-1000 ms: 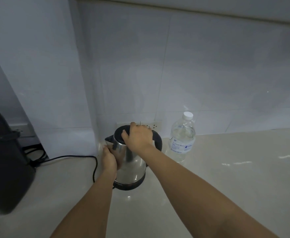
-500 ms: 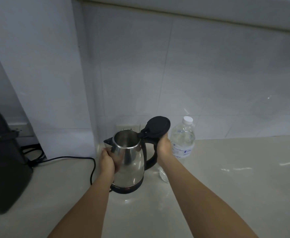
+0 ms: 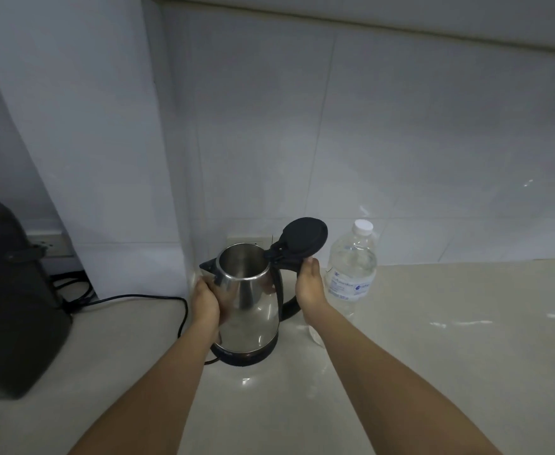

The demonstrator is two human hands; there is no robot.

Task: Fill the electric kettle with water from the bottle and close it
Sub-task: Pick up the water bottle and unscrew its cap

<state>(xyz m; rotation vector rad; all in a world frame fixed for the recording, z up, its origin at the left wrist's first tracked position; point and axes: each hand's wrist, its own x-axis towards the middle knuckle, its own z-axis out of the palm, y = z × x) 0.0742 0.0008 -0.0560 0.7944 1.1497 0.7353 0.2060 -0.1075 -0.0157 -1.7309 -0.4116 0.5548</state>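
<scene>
A steel electric kettle (image 3: 253,310) stands on its black base on the pale counter (image 3: 433,356). Its black lid (image 3: 304,238) is flipped up on the hinge, and the inside looks empty. My left hand (image 3: 207,302) grips the kettle's body below the spout. My right hand (image 3: 310,289) holds the black handle near the hinge. Just right of the handle stands a clear water bottle (image 3: 351,274) with a white cap, upright and capped.
A large black appliance (image 3: 13,300) sits at the left edge of the counter. A black cord (image 3: 138,297) runs from the wall area toward the kettle's base. A wall socket (image 3: 250,241) is behind the kettle. The tiled wall corner stands close behind.
The lid, shut under my right hand a second ago, has swung up. My right hand has moved from the lid to the handle. My left hand stays on the body.
</scene>
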